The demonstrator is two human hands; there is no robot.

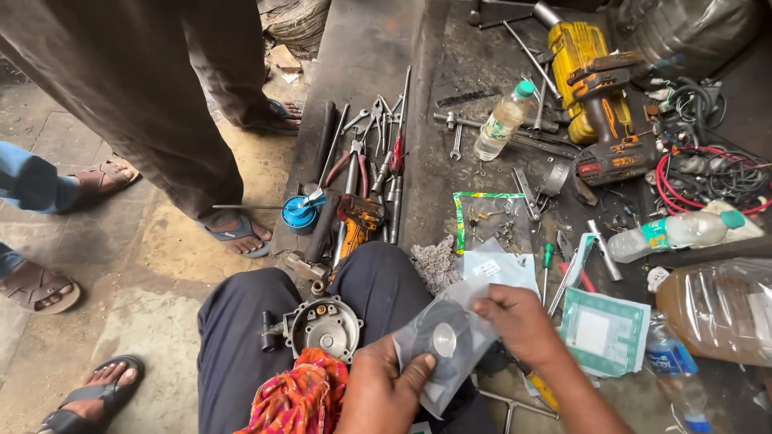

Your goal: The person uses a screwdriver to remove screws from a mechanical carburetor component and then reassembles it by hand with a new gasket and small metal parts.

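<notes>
Head view, looking down at a seated person's lap. Both hands grasp one clear plastic pouch (pixel 450 341) that holds a dark round disc with a pale metal centre. The left hand (pixel 384 391) pinches the pouch's lower edge, thumb on top; the right hand (pixel 519 321) grips its upper right corner. The pouch is above the right thigh.

On the left thigh rests a round grey cast-metal housing (pixel 324 327) with bolt lugs, touching a crumpled orange-red patterned cloth (pixel 299 399).

The dark, grimy desk (pixel 474 72) ahead carries a yellow power drill (pixel 599 100), blocky and scuffed, a blue round tin (pixel 300 214), a row of pliers and screwdrivers (pixel 371 165), and tangled red and black wires (pixel 708 173). Three plastic bottles show: one clear with a teal cap (pixel 501 122), one lying on its side (pixel 675 231), one with a blue label (pixel 671 366). A large jug of amber liquid (pixel 716 309) lies beside a flat green-edged packet (pixel 605 331).

Sandalled feet (pixel 241 233) of other people stand on the stone floor at left.
</notes>
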